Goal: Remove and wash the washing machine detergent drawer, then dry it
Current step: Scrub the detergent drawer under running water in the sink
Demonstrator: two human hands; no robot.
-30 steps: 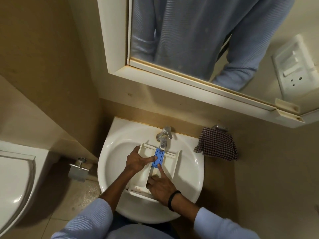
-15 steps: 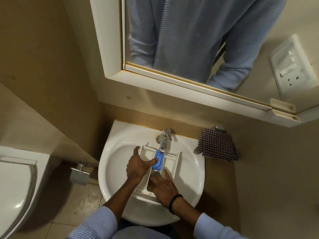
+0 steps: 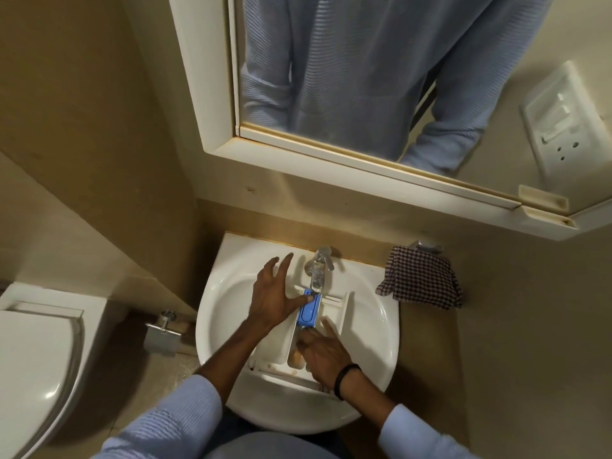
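Observation:
The white detergent drawer [image 3: 337, 313] lies in the white sink [image 3: 225, 299], its far end under the chrome tap [image 3: 319, 270]. A blue insert [image 3: 308, 313] sits in its middle compartment. My left hand [image 3: 273, 294] hovers over the drawer's left side with fingers spread, the thumb touching the blue insert. My right hand [image 3: 323, 351] rests inside the drawer's near compartment, fingers reaching forward; its fingertips are partly hidden. I cannot tell whether water is running.
A checked cloth [image 3: 422, 281] hangs on the wall right of the sink. A mirror [image 3: 381, 77] sits above. A toilet [image 3: 36, 359] stands at the left, with a paper holder [image 3: 164, 332] beside the sink. A switch plate [image 3: 566, 120] is at upper right.
My left hand has let go of the drawer's left edge and lifted with fingers spread toward the tap. My right hand stays in the near compartment.

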